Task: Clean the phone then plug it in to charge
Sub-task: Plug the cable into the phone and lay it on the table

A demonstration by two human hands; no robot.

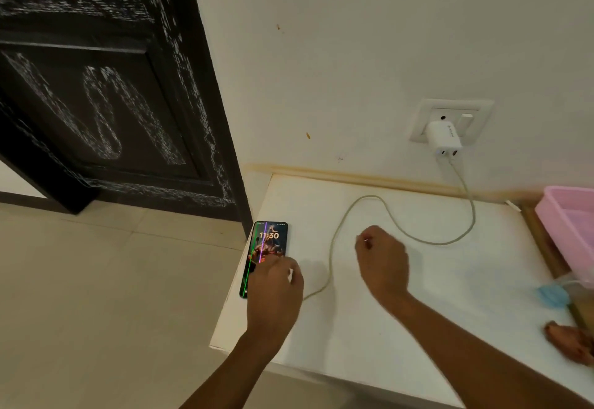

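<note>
A pink tub (pixel 569 225) is seen at 3 o'clock (inside hidden). The lit phone (pixel 265 256) is covered low down by the left hand (pixel 273 293), grip unclear. The right hand (pixel 382 264) is curled, holding nothing seen.

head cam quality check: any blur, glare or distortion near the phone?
Head view: wide-angle bending of the door and wall edges; motion blur on the left hand and right hand; phone screen lit and readable, no glare; pink basket soft at the frame edge.

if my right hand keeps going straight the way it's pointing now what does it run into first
The right hand points up and left across the table, toward the loop of the charging cable. That cable looks like the first thing in line, then the wall; depth is uncertain.
</note>
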